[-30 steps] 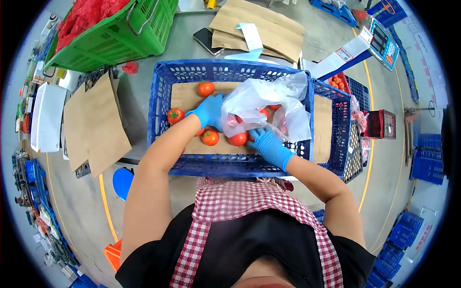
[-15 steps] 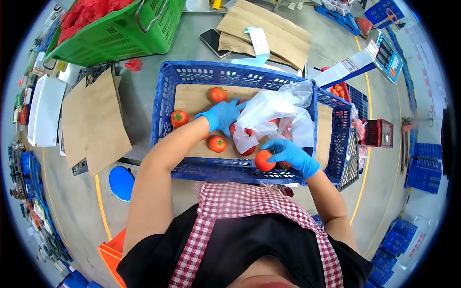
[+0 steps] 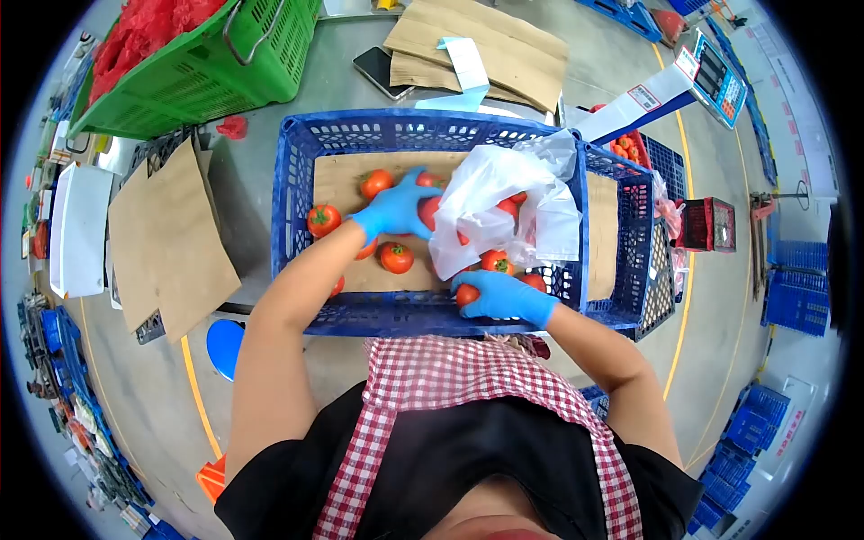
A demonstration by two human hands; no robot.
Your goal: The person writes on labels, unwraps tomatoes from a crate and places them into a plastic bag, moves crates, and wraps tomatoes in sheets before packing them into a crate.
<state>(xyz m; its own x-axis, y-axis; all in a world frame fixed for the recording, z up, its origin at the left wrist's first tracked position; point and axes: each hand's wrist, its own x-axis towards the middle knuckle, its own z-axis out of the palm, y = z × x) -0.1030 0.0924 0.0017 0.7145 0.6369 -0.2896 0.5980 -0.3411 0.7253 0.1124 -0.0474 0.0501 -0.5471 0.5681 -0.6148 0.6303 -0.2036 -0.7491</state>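
A blue crate (image 3: 378,124) lined with cardboard holds several red tomatoes (image 3: 396,257) and a translucent white plastic bag (image 3: 486,193). My left hand (image 3: 397,209), in a blue glove, lies over the crate's middle with fingers spread, beside the bag's left edge and touching a tomato there. My right hand (image 3: 504,297), also gloved, is closed around a tomato (image 3: 467,294) near the crate's front side, below the bag. More tomatoes show through and around the bag.
A green crate (image 3: 198,76) with red netting stands at the upper left. Cardboard sheets (image 3: 171,238) lie left of the blue crate. Behind it are a phone (image 3: 382,72) and more cardboard (image 3: 486,45). A second blue crate (image 3: 621,315) adjoins at right, near a scale (image 3: 718,76).
My right hand has lifted a tomato from beside the bag, then brought it lower and left along the crate's front. My left hand has spread its fingers at the bag's left edge.
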